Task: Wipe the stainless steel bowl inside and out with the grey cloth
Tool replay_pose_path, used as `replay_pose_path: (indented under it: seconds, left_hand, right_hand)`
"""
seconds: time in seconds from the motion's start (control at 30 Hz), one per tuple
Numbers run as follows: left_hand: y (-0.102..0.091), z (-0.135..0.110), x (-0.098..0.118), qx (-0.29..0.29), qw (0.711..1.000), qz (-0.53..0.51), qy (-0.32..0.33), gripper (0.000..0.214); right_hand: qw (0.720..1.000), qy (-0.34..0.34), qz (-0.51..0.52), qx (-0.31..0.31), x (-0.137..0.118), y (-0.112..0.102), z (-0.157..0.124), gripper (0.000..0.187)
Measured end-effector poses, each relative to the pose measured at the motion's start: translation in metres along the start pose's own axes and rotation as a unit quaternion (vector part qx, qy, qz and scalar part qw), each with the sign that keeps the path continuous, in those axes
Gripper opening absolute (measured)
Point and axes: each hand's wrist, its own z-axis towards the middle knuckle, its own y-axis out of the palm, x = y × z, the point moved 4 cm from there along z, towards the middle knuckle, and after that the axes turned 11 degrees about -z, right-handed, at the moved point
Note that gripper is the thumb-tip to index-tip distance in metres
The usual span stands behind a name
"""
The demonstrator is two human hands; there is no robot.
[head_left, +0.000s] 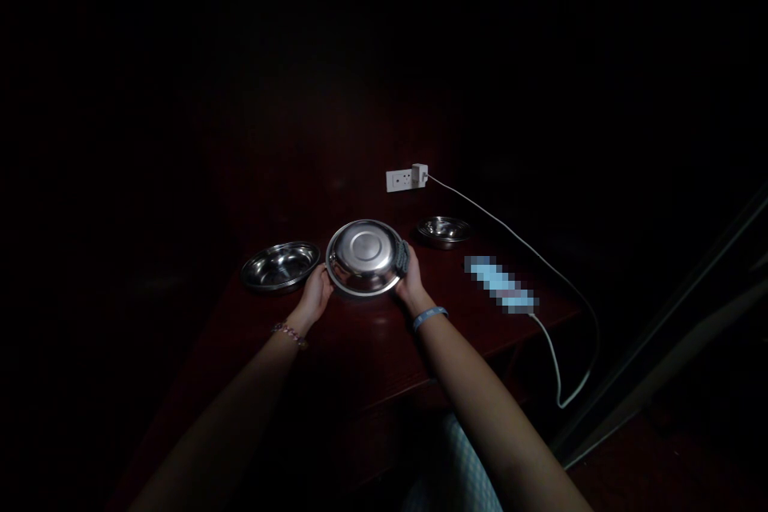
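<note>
A shiny steel basin [357, 260] is held up over the dark red table, its underside with a round ring facing me. My left hand [315, 296] grips its left rim, fingers partly hidden behind it. On the right side, my right hand [411, 278] is closed around a dark grey cloth [402, 258] that lies against the basin's edge. Left of the basin, a second steel basin [281, 266] rests upright on the table. Behind my right hand stands a smaller steel bowl [444, 230], also upright.
The dark red table [360, 352] meets a wall with a white socket [399, 179]. From a white charger [419, 174], a cable [510, 222] loops off the table's right edge to a blurred bluish device [501, 285]. The surroundings are very dark.
</note>
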Motion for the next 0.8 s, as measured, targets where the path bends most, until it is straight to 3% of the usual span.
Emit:
replay_pose_path:
  seconds: [0.13, 0.53, 0.8]
  left_hand:
    - [-0.0018, 0.0009, -0.0008, 0.006, 1.000, 0.004, 0.002, 0.027]
    - [-0.0094, 0.0032, -0.0011, 0.005, 0.999, 0.024, 0.040, 0.009]
    - [-0.0071, 0.0008, 0.0009, 0.025, 0.999, 0.017, 0.035, 0.022]
  right_hand:
    - [0.999, 0.047, 0.013, 0.011, 0.0001, 0.0019, -0.0027, 0.034]
    - [0.997, 0.062, 0.036, 0.017, -0.0053, 0.0038, -0.0086, 0.031]
    - [0.998, 0.049, 0.036, -0.007, -0.0043, 0.0036, -0.0056, 0.032]
